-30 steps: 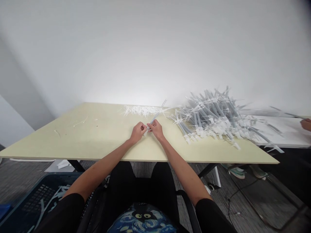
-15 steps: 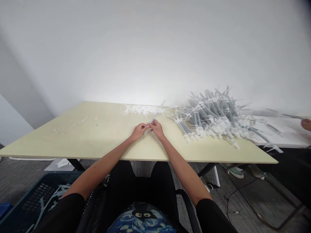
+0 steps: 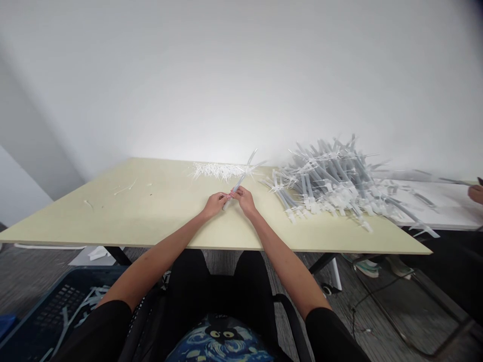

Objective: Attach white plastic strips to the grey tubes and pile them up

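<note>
My left hand [image 3: 216,203] and my right hand [image 3: 244,200] meet over the middle of the table. Both have their fingers pinched closed on one grey plastic tube [image 3: 239,183], which slants up and away from me. Thin, clear, tie-like strands [image 3: 252,157] spread from its far end. A short piece of the tube shows below my left fingertips; the part between the fingers is hidden. Just beyond the hands lies a heap of small, thin white pieces [image 3: 217,171], too fine to name.
At the right is a large pile of similar grey tubes [image 3: 332,171] with whitish ends. A white table [image 3: 449,201] adjoins there, with another person's hand [image 3: 476,193] at its edge. Some loose white strands [image 3: 126,188] lie left. A dark crate [image 3: 56,296] stands on the floor.
The held tube's far end and strands have shifted slightly, up and to the left. My right fingers have moved a little on the tube; both hands stay in nearly the same place.
</note>
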Action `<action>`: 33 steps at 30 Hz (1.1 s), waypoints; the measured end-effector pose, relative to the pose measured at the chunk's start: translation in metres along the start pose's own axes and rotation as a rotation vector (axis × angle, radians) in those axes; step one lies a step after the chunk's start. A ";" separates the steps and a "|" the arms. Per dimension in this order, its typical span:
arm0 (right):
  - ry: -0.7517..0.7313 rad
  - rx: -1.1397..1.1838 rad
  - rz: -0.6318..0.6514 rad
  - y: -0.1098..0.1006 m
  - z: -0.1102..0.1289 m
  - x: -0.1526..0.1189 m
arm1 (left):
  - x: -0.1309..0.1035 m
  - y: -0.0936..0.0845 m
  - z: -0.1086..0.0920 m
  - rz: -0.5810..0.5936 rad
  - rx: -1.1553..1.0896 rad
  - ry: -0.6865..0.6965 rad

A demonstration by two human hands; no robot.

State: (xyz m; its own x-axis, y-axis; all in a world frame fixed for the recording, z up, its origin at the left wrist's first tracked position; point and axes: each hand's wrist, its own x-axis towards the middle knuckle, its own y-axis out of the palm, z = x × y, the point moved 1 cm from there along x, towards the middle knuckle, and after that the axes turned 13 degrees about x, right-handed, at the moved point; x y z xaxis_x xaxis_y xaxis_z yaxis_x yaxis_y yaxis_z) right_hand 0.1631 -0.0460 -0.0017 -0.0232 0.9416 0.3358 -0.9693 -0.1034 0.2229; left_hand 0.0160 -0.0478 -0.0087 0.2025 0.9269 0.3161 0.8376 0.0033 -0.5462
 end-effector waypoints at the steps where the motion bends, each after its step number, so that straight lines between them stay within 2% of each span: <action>1: 0.002 0.002 0.002 0.000 0.000 0.000 | 0.001 0.000 0.001 0.011 -0.008 -0.005; 5: 0.000 0.013 0.015 0.000 -0.002 0.001 | 0.001 0.002 0.003 0.022 -0.057 -0.043; 11: 0.017 0.036 -0.039 0.000 -0.003 0.002 | 0.000 0.004 0.004 -0.072 -0.215 -0.092; 16: 0.031 0.021 -0.038 0.000 -0.003 0.002 | 0.001 0.002 0.004 -0.106 -0.123 -0.053; 19: 0.014 -0.011 -0.021 0.000 -0.002 0.002 | -0.001 0.000 0.000 -0.164 -0.050 0.004; 25: -0.019 -0.094 -0.014 0.003 0.000 0.001 | -0.011 -0.002 -0.011 -0.266 0.159 0.214; 33: -0.005 -0.038 -0.059 0.008 0.000 0.001 | -0.016 -0.002 -0.017 -0.336 0.322 0.331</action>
State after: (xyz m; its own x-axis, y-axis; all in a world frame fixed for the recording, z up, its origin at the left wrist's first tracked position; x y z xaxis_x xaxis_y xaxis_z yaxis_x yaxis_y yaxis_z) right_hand 0.1551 -0.0462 0.0006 0.0354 0.9441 0.3279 -0.9776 -0.0354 0.2075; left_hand 0.0195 -0.0695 0.0008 0.1437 0.6884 0.7110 0.6971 0.4395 -0.5664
